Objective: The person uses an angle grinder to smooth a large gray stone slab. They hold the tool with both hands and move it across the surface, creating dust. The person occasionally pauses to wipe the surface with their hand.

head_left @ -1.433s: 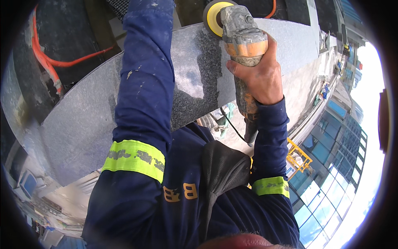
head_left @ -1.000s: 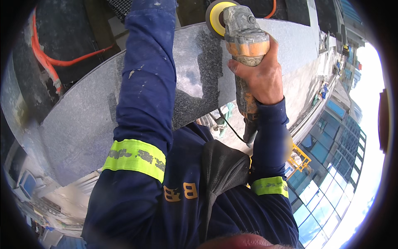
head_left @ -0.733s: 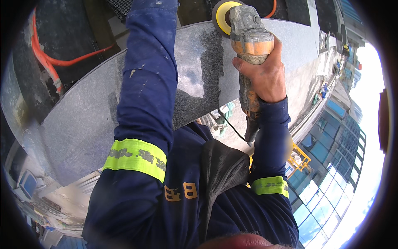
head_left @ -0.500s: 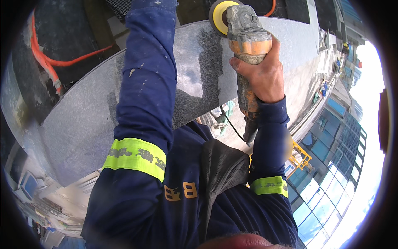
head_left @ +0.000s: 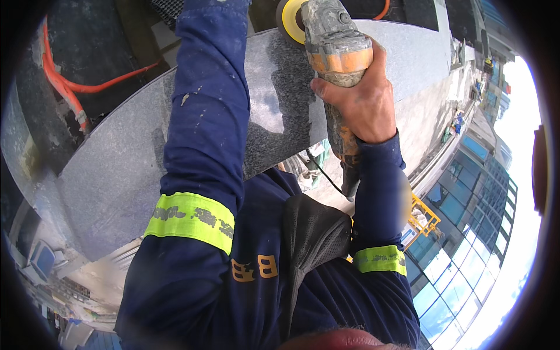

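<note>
My right hand (head_left: 366, 96) is wrapped round the body of an angle grinder (head_left: 338, 55), grey with dust and orange in places. The grinder's round yellow disc (head_left: 291, 18) is at the far edge of a grey stone slab (head_left: 373, 52); whether it touches the slab I cannot tell. A black cord (head_left: 319, 169) trails near the tool's rear end. My left arm (head_left: 207, 105) stretches forward over the slab, and its hand lies beyond the top of the picture. Dark patches and a shadow mark the slab between my arms.
Orange hoses (head_left: 64, 84) lie on the dark floor beyond the slab at the left. A yellow metal frame (head_left: 423, 219) stands below my right forearm. Glass-fronted buildings (head_left: 461, 216) rise at the right.
The angle grinder, with my right hand on it, has shifted a little to the left and slightly farther away. My left arm has hardly moved.
</note>
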The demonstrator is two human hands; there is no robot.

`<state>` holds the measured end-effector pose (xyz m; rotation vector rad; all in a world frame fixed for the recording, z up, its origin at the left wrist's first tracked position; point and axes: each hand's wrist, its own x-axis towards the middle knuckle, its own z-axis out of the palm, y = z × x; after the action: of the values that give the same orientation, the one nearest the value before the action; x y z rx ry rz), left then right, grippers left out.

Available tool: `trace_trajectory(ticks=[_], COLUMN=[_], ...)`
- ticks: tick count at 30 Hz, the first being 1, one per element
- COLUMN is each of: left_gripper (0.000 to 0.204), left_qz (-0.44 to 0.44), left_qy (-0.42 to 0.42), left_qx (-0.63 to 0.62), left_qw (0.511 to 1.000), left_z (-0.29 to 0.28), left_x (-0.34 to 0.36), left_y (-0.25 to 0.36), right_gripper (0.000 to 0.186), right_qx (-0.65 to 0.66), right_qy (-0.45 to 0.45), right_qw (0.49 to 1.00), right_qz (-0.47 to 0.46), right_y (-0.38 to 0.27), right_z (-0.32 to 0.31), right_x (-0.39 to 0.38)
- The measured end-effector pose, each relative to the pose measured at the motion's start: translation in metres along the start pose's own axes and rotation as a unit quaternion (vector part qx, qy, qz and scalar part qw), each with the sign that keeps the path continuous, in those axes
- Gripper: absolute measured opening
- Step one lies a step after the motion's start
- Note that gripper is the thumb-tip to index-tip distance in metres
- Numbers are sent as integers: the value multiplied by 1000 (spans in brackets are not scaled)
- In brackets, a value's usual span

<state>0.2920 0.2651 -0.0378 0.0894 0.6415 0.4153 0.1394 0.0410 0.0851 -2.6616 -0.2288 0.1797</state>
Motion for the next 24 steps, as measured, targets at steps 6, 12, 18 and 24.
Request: trace_trajectory(ticks=[6, 12, 18, 24], left_gripper=[26, 26, 28, 28], left_qz=[0, 5, 10, 4], left_qy=[-11, -7, -5, -8], left_qx=[-5, 2, 3, -3], left_qw=[1000, 1000, 1000, 1000], left_z=[0, 1, 0, -1], left_x=[1, 0, 0, 2], left_y=[0, 0, 0, 1], right_gripper=[89, 88, 89, 88], right_qx=[9, 16, -2, -6], right_qy=[6, -16, 12, 9], right_qw=[1000, 1000, 1000, 1000], right_qz=[20, -5, 16, -8], right_y=[1, -3, 2, -2], right_z=[-4, 1, -6, -2], right_x=[3, -5, 0, -4])
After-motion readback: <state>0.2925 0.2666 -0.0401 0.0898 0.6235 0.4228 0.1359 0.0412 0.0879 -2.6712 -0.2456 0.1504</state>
